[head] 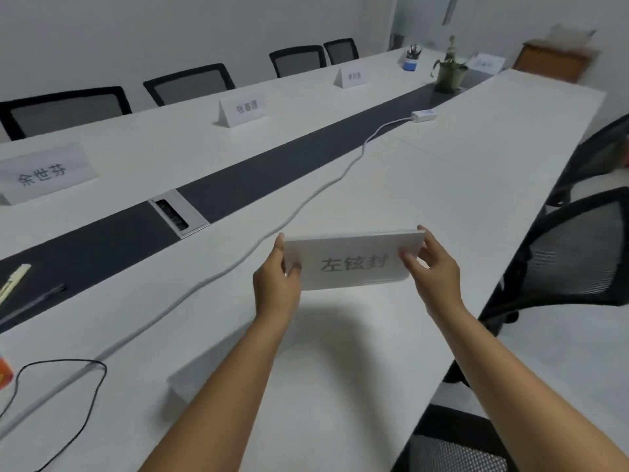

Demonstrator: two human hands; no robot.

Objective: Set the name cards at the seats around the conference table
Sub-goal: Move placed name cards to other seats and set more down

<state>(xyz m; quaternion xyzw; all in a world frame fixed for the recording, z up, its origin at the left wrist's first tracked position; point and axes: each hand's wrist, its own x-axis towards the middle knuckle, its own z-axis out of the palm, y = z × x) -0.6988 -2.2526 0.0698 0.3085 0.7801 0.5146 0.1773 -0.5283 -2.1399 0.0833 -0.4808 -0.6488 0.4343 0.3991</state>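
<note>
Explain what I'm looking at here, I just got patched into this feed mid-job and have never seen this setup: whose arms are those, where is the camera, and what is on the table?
There is no machine here: a person works with bare hands, and the single picture comes from a wide-angle camera on their head, looking forward and down. The left hand and right hand grip the two ends of a white name card over the near side of the long white conference table. Across the dark centre strip, name cards already stand at the far seats: one nearest, a second, a third, and a blurred fourth. Also on the table are a grey cable running to a small white box, a potted plant, a pen cup and a thin black wire. Black mesh chairs line both sides.
</note>
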